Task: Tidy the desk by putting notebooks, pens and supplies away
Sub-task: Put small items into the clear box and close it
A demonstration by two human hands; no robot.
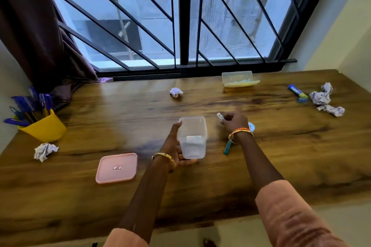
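Note:
My left hand (175,147) grips a clear plastic box (192,136) from its left side and underneath, holding it tilted just above the wooden desk (140,110). A small white item lies inside the box. My right hand (233,121) is to the right of the box and pinches a small white eraser-like piece (220,115). The box's pink lid (117,167) lies flat on the desk to the left. A teal pen (227,147) and a small round blue item (251,126) lie under my right wrist.
A yellow cup (45,128) of blue pens stands at the far left. Crumpled paper balls lie at the left front (45,151), centre back (176,92) and right (323,96). A blue glue stick (297,91) and a clear yellow-lidded box (239,79) sit near the window.

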